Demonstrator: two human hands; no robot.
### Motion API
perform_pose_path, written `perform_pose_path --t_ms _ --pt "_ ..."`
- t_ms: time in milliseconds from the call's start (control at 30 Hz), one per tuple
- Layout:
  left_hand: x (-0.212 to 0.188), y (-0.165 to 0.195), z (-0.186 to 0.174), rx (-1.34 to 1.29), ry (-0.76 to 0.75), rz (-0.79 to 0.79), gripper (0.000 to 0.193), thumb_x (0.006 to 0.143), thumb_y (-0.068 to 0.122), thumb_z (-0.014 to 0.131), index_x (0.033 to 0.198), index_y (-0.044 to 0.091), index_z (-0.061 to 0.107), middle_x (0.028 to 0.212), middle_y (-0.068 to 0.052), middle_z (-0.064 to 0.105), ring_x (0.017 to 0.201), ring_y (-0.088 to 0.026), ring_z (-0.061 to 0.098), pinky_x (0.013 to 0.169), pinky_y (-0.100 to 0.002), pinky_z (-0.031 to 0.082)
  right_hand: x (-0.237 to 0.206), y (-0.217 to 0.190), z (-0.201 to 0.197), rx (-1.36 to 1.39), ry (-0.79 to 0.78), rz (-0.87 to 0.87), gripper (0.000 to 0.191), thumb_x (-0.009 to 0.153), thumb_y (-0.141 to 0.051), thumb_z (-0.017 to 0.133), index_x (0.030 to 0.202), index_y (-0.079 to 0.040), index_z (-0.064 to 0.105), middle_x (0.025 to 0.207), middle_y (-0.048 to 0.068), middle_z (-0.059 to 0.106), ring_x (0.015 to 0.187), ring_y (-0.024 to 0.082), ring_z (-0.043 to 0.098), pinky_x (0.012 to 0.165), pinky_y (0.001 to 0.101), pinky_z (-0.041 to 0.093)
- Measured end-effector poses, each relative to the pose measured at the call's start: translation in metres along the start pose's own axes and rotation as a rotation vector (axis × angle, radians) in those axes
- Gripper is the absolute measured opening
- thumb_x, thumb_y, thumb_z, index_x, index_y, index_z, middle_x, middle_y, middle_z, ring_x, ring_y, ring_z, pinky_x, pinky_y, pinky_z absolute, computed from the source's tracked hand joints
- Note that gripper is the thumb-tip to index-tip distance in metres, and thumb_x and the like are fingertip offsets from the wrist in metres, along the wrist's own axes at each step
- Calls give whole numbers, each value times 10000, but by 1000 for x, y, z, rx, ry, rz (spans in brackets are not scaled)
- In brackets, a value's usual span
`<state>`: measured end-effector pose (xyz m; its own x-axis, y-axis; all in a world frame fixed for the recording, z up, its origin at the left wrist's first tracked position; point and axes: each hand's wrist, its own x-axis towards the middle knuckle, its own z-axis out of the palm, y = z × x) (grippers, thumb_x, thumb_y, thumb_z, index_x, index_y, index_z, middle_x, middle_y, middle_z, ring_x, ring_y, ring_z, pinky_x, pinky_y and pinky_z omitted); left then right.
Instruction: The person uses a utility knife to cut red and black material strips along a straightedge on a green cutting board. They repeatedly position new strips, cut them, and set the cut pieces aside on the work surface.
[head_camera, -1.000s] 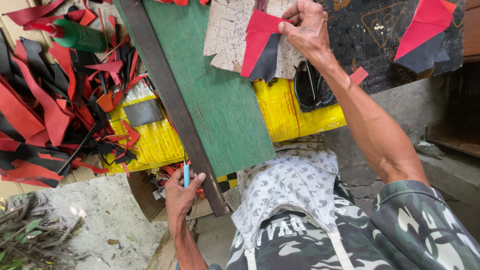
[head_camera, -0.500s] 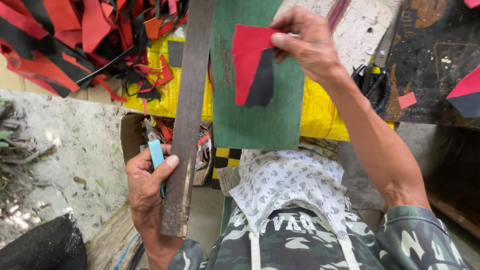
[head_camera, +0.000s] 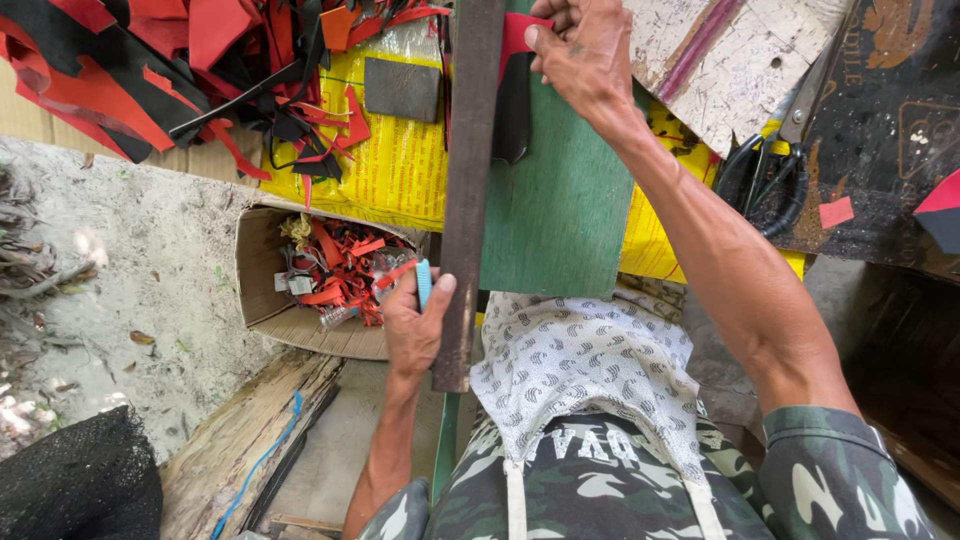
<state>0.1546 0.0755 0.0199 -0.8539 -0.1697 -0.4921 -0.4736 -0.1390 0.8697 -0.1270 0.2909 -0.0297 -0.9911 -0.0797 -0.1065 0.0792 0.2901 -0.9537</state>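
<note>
Where half a second ago the red and black piece sat mid-board in full view, now tucked near the top edge of the green board (head_camera: 560, 215), half hidden behind the long dark metal bar (head_camera: 467, 180) and under the right hand (head_camera: 585, 55). Bar swung from slanted to nearly upright across the board's left edge. Left hand (head_camera: 415, 325) shifted up the bar, now gripping close to its lower end. View moved too: cardboard box (head_camera: 262, 270) now fully in sight, scissors (head_camera: 770, 175) further right.

Right hand: fingers pinched narrow on the red and black piece (head_camera: 512, 75), pressing it to the board. Left hand: closed around the bar's lower part, thumb on its face, with a light blue tool handle (head_camera: 424, 283) clamped between fingers and palm; blade end hidden, so kind of tool cannot be told.

Counts: one green board, one metal bar, one held piece, one blue handle. One cardboard box on the floor, filled with red scraps, too many to count. One pair of black-handled scissors on the dark mat (head_camera: 880, 120) at right. One grey square block (head_camera: 402, 88) on the yellow sheet (head_camera: 395, 170). One heap of red and black offcuts (head_camera: 140, 60) upper left, uncountable. One patterned white cloth (head_camera: 580, 370) over the lap.
</note>
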Motion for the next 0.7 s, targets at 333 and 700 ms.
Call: perform_pose_path --t_ms 333,700 --pt "-5 -28 5 293 126 36 342 995 337 692 811 51 660 625 71 490 576 -44 410 498 -257 326 10 24 -2 -152 -48 -256 207 1036 -24 756 908 32 604 760 43 619 670 116 716 570 234 621" --pt "-10 -35 17 158 151 40 397 1004 344 712 748 66 589 660 86 424 635 -44 352 543 -259 309 8 27 -5 -345 5 -354 265 964 -14 766 795 -5 562 621 41 516 538 139 488 499 329 383"
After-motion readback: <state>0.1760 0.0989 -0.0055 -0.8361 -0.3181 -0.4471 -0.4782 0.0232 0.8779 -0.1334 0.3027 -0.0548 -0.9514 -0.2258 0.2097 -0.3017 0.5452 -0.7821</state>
